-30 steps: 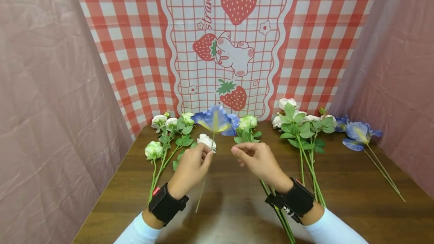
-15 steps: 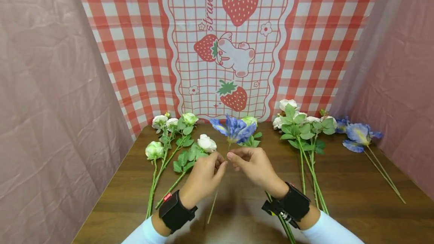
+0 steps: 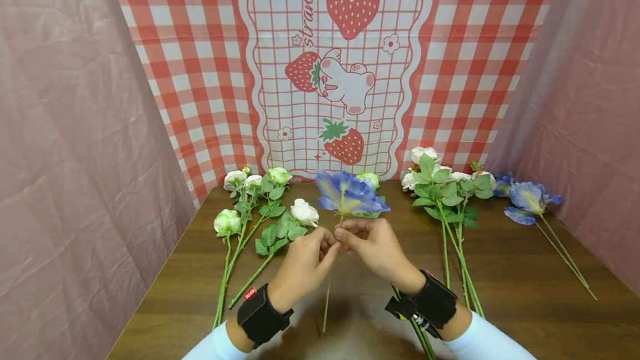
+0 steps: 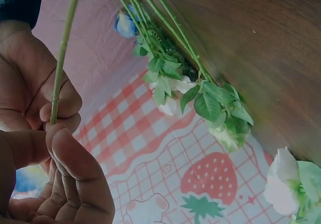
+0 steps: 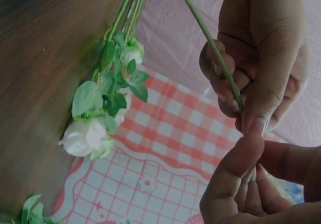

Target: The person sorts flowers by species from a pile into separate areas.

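A blue artificial iris (image 3: pixel 350 196) with yellow streaks stands nearly upright in front of the body, its thin green stem hanging below the fingers. The left hand (image 3: pixel 306 257) pinches that stem (image 5: pixel 213 48) between thumb and index finger. Right beside it, close under the bloom, the right hand (image 3: pixel 372 246) pinches the stem too, and the fingertips of both hands meet. In the left wrist view the stem runs across the right hand (image 4: pixel 37 78) into the left hand (image 4: pixel 75 179), whose fingers hide part of the bloom.
White and pale green roses (image 3: pixel 252 183) lie left on the wooden table (image 3: pixel 180 293), beside a single white rose (image 3: pixel 305 213). Behind the iris is a pale green rose (image 3: pixel 369 178). Farther right lie more white roses (image 3: pixel 424 155) and blue irises (image 3: pixel 528 199). A checked strawberry cloth (image 3: pixel 345 79) hangs behind.
The left hand has brought the iris rightward to the right hand, which now pinches its stem. The bloom has turned and tilts to the right.
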{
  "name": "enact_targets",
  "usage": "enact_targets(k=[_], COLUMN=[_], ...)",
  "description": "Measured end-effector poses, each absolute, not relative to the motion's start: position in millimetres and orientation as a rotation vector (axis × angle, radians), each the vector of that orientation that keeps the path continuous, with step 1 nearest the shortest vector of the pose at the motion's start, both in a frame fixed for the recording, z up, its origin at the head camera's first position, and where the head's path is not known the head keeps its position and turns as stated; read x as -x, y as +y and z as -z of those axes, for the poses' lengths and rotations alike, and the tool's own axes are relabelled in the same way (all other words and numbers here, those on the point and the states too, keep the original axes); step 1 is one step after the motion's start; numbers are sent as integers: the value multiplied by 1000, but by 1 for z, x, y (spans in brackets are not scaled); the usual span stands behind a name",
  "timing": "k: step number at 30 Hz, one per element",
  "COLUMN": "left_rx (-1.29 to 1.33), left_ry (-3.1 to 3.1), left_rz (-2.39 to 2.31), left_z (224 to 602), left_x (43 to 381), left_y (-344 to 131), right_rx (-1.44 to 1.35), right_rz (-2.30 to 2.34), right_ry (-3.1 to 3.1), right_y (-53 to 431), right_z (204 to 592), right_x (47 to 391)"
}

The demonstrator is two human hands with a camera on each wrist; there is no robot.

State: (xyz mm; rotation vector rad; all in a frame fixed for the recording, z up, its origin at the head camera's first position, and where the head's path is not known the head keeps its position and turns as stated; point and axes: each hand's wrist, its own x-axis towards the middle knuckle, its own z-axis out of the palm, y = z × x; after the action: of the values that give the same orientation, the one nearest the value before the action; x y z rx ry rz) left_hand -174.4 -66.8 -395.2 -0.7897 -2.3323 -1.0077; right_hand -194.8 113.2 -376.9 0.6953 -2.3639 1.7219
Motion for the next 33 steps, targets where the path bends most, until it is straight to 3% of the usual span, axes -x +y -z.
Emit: enact_targets(k=[33], left_rx=[861], left_ry=[-2336], left_rz=[968], left_z=[399], left_x=[174], left_y=[-66], right_rx=[-761], right_rz=[-1679], right_ry=[-2339], right_y=[114], right_z=[373], right_x=[192])
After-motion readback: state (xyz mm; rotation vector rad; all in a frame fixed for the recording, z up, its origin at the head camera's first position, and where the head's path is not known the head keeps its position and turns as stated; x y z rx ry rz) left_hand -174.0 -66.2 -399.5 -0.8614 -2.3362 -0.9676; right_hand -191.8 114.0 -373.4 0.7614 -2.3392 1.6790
